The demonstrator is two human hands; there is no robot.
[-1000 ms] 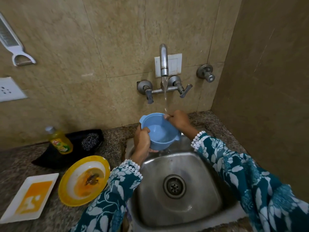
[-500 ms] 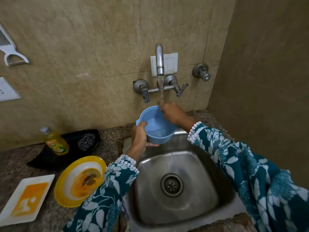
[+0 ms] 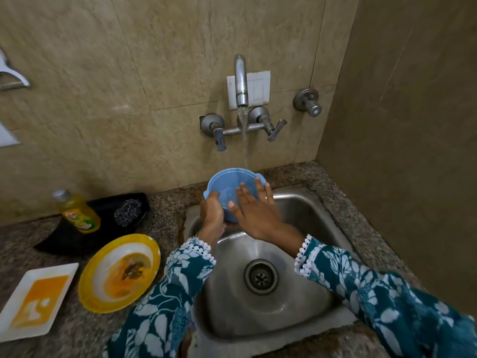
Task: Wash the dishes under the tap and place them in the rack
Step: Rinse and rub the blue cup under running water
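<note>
Fingers (image 3: 251, 188) of my right hand (image 3: 254, 211) spread wide inside the blue bowl (image 3: 227, 183), left hand (image 3: 213, 211) gripping its side under the tap (image 3: 241, 81). Yellow plate (image 3: 119, 272) and white tray (image 3: 34, 301) wait dirty on the counter (image 3: 77, 334); no rack in sight.

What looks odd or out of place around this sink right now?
A chip breaks the rim of the dirty yellow plate at its upper right. A white switch plate sits right behind the running tap, close to the water. Nothing is spilled.
</note>
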